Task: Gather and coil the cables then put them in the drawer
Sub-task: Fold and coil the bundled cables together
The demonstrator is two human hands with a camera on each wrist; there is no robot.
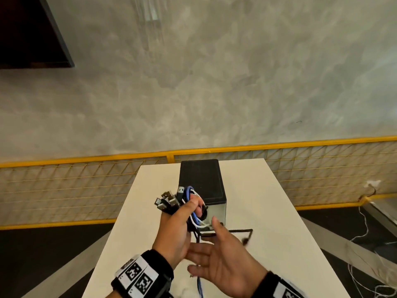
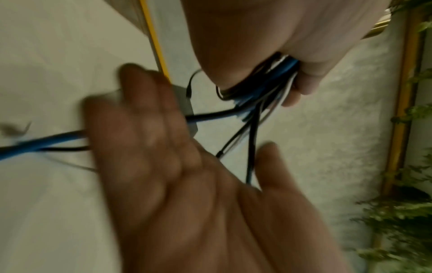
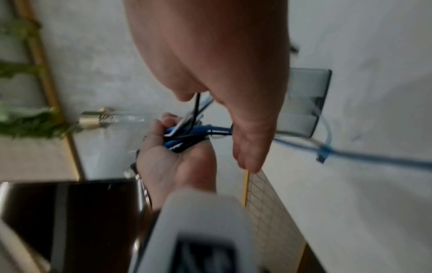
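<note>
Wristbands with black-and-white square markers sit nearest the head camera, one on each forearm. Of the two hands, the right hand is spread flat, palm turned up and fingers straight, holding nothing, just under the hanging strands. The left hand is raised above the worktop with fingers and thumb curled tightly round the cables, a bundle of blue, black and white leads whose metal plug ends fan out past the knuckles. Loose tails drop from the fist: a blue cable runs down between the hands toward the near edge, and a black cable lies bent across the white surface just right of the open palm, so the right hand stands between the camera and part of these tails. Directly behind the bundle, partly hidden by it, stands the drawer unit, a small dark box; whether its drawer is pulled out cannot be told. Beyond the worktop runs a yellow-framed mesh fence, then a grey mottled wall. White wires trail on the dark floor at far right.
</note>
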